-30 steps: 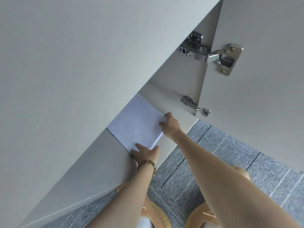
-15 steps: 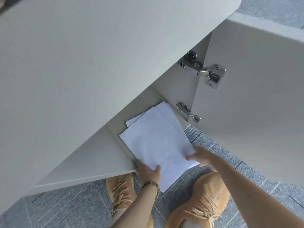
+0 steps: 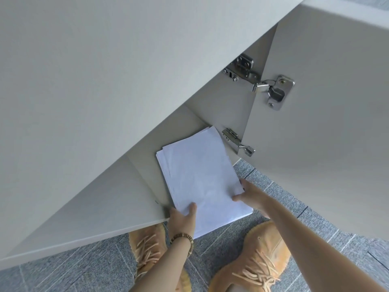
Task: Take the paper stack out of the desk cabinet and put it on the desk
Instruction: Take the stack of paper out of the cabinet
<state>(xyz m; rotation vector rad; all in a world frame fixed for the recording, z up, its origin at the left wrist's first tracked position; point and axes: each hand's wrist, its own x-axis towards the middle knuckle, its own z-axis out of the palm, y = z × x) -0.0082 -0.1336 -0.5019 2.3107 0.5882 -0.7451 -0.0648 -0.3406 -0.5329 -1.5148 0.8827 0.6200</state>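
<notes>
Right now the paper stack (image 3: 202, 178) is halfway out of the desk cabinet (image 3: 227, 110): its far end lies over the cabinet floor, its near end hangs past the front edge above the carpet (image 3: 315, 226), and your two hands carry that near end between them. Your left hand (image 3: 182, 218) is closed on the near left corner, thumb on top of the sheets and the fingers out of sight beneath; your right hand (image 3: 253, 196) pinches the right edge the same way, thumb laid over the top sheet. The sheets are not square to one another, and a few lower ones fan out at the far left corner, away from both hands. Beyond your right hand the open cabinet door (image 3: 326, 133) stands on its hinges (image 3: 271, 89), and above your left hand the bench (image 3: 94, 81) overhangs the opening. Your shoes (image 3: 252, 260) are directly below the load. So you appear to be in the withdrawal step, with the lift to the bench not yet begun. The next move calls for drawing the stack toward you until its far end clears the bench edge, keeping both grips firm so the loose lower sheets do not slide free, then raising it level around that edge and onto the top.
</notes>
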